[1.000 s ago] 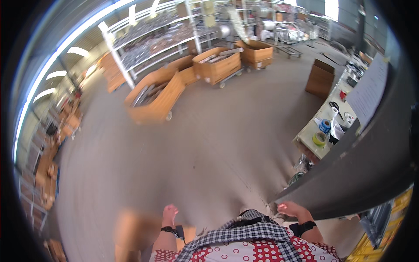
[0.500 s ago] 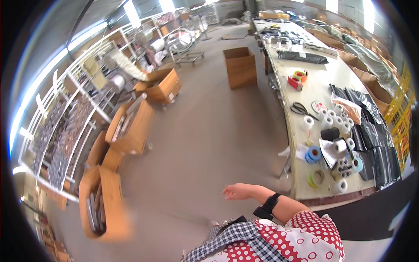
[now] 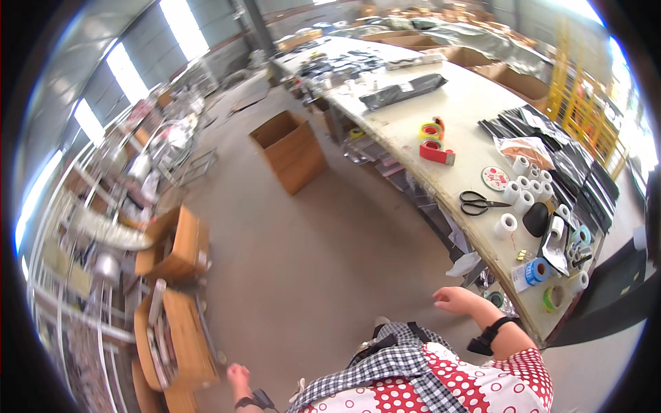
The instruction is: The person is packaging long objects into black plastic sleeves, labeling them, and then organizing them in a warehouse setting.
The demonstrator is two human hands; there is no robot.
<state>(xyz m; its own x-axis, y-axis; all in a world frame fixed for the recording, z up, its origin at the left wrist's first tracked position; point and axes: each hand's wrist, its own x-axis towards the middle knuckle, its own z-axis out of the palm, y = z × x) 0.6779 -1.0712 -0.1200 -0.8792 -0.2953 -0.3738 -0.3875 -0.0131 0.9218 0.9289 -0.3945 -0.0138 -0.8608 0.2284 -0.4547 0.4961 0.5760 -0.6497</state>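
Note:
My right hand [image 3: 456, 300] hangs beside the near edge of the long table [image 3: 406, 117], with nothing in it. Its fingers are loosely bent and a little apart. Low on the left, my left hand [image 3: 239, 378] is also empty, its fingers loosely curled, beside an open cardboard box [image 3: 196, 337] holding long wrapped pieces. On the table near my right hand are a blue tape roll [image 3: 537, 271], a yellow-green tape roll [image 3: 553, 297], black-handled scissors [image 3: 475, 204] and several white rolls [image 3: 507, 224]. Farther along sits a red tape dispenser [image 3: 436, 153].
A tall open carton [image 3: 292, 155] stands on the floor ahead, left of the table. More cartons [image 3: 175, 244] line the left side by a white metal rack [image 3: 69, 310]. Black plastic bags [image 3: 551, 138] cover the table's right side, near a yellow frame [image 3: 575, 89].
The view has turned right, and the table and tall carton appear nearer. My left hand has come into view low on the left. My right hand stays empty.

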